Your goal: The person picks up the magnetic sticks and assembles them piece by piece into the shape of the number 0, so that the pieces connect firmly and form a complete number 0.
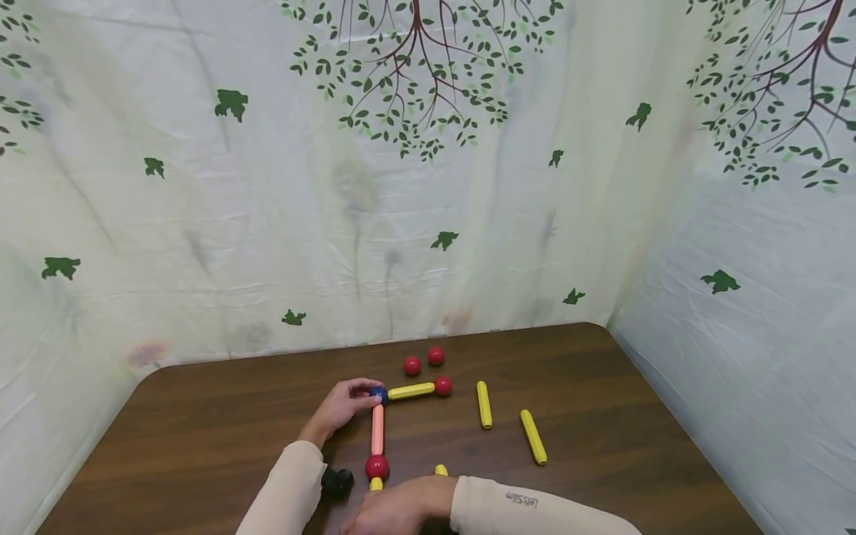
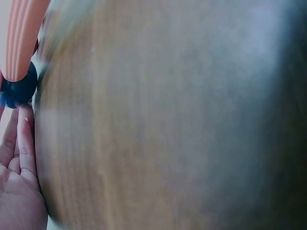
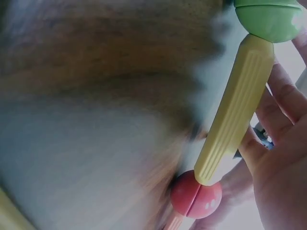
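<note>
In the head view my left hand (image 1: 344, 407) pinches a blue ball (image 1: 379, 393) between thumb and fingers. From that ball a yellow rod (image 1: 411, 391) runs right to a red ball (image 1: 443, 386), and a pink rod (image 1: 377, 429) runs toward me to a second red ball (image 1: 377, 467). Another yellow rod (image 3: 235, 110) joins this ball to a green ball (image 3: 268, 20) in the right wrist view. My right hand (image 1: 404, 507) holds the green ball with its fingers and hides it from the head view.
Two loose red balls (image 1: 412, 365) lie at the back of the brown table (image 1: 234, 416). Separate yellow rods (image 1: 484, 405) rest to the right, and one yellow tip (image 1: 441, 469) pokes out behind my right wrist. A leaf-printed cloth (image 1: 374, 245) hangs behind the table.
</note>
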`<state>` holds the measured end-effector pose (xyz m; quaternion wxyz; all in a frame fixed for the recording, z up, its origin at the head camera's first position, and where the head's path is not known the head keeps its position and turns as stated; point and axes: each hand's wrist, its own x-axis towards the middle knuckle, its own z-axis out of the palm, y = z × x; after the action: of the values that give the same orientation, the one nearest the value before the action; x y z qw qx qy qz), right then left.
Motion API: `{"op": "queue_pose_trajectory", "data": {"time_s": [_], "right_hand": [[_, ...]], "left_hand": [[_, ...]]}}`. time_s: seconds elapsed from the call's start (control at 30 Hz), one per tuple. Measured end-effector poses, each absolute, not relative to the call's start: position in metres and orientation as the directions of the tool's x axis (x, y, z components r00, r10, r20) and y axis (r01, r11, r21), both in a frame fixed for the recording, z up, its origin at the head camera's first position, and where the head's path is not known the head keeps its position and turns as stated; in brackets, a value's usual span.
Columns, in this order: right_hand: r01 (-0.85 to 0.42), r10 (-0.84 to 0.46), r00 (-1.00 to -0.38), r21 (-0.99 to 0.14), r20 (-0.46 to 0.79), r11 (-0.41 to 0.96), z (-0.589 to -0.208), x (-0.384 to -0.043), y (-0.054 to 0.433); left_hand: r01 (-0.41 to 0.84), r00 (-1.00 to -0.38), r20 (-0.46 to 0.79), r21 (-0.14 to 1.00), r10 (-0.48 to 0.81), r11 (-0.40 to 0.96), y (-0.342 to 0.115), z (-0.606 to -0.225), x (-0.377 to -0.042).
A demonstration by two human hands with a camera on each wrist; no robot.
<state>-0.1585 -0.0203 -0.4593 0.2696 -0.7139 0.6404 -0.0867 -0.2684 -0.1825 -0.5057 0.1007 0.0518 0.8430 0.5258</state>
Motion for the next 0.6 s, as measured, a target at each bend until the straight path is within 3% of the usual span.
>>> {"op": "queue_pose_trajectory", "data": {"time_s": [0.1, 0.6], "right_hand": [[-0.860, -0.973, 0.145, -0.510, -0.181, -0.034, -0.457, -0.158, -0.016], [-0.732, -0.990, -0.092, -0.668, -0.103, 0.137, -0.451, -0.169, 0.036]], "left_hand": [[-0.018, -0.974, -0.116, 0.898, 0.197, 0.439, -0.182, -0.505, -0.268], [-0.005, -0.969, -0.113, 0.897, 0.219, 0.441, -0.184, -0.505, -0.270]]}}
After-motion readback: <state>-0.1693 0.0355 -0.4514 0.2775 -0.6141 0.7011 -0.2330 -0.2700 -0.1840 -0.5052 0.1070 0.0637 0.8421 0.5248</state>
